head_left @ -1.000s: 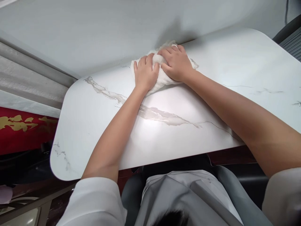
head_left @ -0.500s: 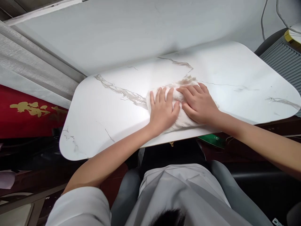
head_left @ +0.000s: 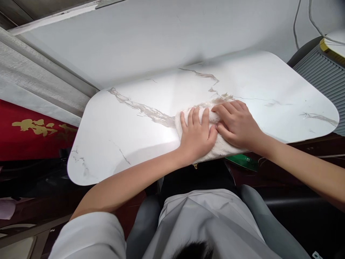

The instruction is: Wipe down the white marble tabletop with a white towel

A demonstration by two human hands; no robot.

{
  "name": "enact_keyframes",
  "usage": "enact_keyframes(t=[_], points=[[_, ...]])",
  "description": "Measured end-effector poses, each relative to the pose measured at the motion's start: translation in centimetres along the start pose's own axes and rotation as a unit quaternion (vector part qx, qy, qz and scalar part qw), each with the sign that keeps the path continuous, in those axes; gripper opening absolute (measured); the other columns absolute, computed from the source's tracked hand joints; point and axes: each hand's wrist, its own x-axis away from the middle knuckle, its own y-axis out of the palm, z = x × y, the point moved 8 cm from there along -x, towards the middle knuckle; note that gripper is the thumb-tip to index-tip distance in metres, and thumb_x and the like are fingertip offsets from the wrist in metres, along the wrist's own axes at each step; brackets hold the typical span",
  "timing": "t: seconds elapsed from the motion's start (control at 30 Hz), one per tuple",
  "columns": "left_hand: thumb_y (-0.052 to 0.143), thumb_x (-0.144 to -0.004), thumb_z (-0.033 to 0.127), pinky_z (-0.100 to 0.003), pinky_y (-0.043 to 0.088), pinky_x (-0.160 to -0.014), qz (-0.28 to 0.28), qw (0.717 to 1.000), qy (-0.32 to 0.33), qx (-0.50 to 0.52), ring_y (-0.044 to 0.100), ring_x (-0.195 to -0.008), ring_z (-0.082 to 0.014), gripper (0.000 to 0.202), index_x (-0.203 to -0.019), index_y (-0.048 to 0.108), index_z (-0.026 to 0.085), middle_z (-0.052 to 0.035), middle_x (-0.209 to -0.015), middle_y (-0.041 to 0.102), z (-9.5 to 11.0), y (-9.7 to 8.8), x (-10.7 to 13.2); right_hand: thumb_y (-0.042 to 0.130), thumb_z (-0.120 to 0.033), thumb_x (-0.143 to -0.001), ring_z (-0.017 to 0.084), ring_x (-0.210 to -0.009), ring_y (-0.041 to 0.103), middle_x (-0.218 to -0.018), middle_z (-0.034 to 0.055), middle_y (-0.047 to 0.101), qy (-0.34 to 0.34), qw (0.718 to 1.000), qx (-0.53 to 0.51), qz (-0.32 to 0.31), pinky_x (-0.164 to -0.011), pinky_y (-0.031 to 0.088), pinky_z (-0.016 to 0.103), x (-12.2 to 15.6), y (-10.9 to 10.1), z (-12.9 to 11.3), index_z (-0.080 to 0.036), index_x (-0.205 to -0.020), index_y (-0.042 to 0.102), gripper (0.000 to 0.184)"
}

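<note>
A fluffy cream-white cloth (head_left: 217,148), which looks folded, lies on the white marble-patterned tabletop (head_left: 140,138) at its near edge. My left hand (head_left: 196,136) rests flat on the cloth's left part, fingers spread. On the right part, my right hand (head_left: 238,124) presses down with bent fingers close together, closed on the pile. The two thumbs almost meet over the middle. A tan fringe of the cloth sticks out beyond the right fingertips. Both palms hide much of the cloth.
A pale wall (head_left: 151,39) runs behind the table. To the left hang a light curtain (head_left: 48,72) and a red cloth with gold characters (head_left: 35,126). A grey ribbed object (head_left: 322,79) stands at the right end, and a green item (head_left: 244,161) shows below the edge.
Both hands and the cloth have slid a little toward me and to the right, now reaching the table's near edge. The view has shifted slightly. Finger poses look much the same.
</note>
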Motion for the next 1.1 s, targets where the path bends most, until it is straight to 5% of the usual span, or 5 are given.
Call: enact_keyframes(t=[0.33, 0.53, 0.8, 0.97, 1.1], points=[[0.044, -0.096, 0.031, -0.055, 0.005, -0.124, 0.053, 0.997, -0.036, 0.051, 0.029, -0.147, -0.0286, 0.044, -0.140, 0.048, 0.030, -0.0062, -0.150, 0.047, -2.7, 1.2, -9.9, 0.034, -0.041, -0.088, 0.031, -0.109, 0.051, -0.113, 0.0110, 0.063, 0.035, 0.999, -0.010, -0.007, -0.097, 0.034, 0.049, -7.6, 3.6, 8.4, -0.024, -0.118, 0.057, 0.041], [0.038, -0.097, 0.029, -0.052, 0.009, -0.124, 0.044, 0.997, -0.044, 0.035, 0.034, -0.143, -0.0262, 0.048, -0.143, 0.047, 0.021, -0.0096, -0.147, 0.049, -4.7, 1.3, -15.4, 0.027, -0.057, -0.085, 0.027, -0.107, 0.047, -0.114, 0.0126, 0.062, 0.086, 0.996, -0.002, -0.003, -0.096, 0.029, 0.046, -12.7, 6.4, 13.3, -0.025, -0.118, 0.057, 0.055], [0.035, -0.090, 0.039, -0.048, -0.002, -0.125, 0.050, 0.993, -0.055, 0.095, 0.034, -0.140, -0.0235, 0.052, -0.141, 0.044, 0.034, 0.0051, -0.136, 0.060, -7.3, 2.5, -20.9, 0.043, -0.027, -0.089, 0.023, -0.114, 0.047, -0.125, 0.0078, 0.060, 0.139, 0.989, 0.041, -0.037, -0.101, 0.030, 0.039, -15.6, 6.4, 14.2, -0.018, -0.124, 0.054, 0.037], [0.038, -0.092, 0.033, -0.051, 0.014, -0.124, 0.077, 0.994, -0.045, 0.064, 0.044, -0.129, -0.0272, 0.044, -0.133, 0.052, 0.029, -0.0021, -0.135, 0.059, -7.4, 1.6, -21.6, 0.050, -0.014, -0.090, 0.020, -0.116, 0.050, -0.120, 0.0046, 0.061, 0.159, 0.986, 0.048, -0.019, -0.106, 0.033, 0.035, -16.4, 6.0, 14.5, -0.018, -0.123, 0.057, 0.034], [0.036, -0.093, 0.035, -0.052, 0.013, -0.124, 0.073, 0.994, -0.056, 0.051, 0.042, -0.128, -0.0264, 0.045, -0.135, 0.049, 0.027, -0.0029, -0.136, 0.058, -7.7, 1.9, -22.5, 0.049, -0.016, -0.092, 0.020, -0.119, 0.047, -0.126, 0.0059, 0.059, 0.161, 0.985, 0.039, -0.039, -0.108, 0.031, 0.036, -17.0, 6.3, 14.8, -0.018, -0.126, 0.055, 0.034]])
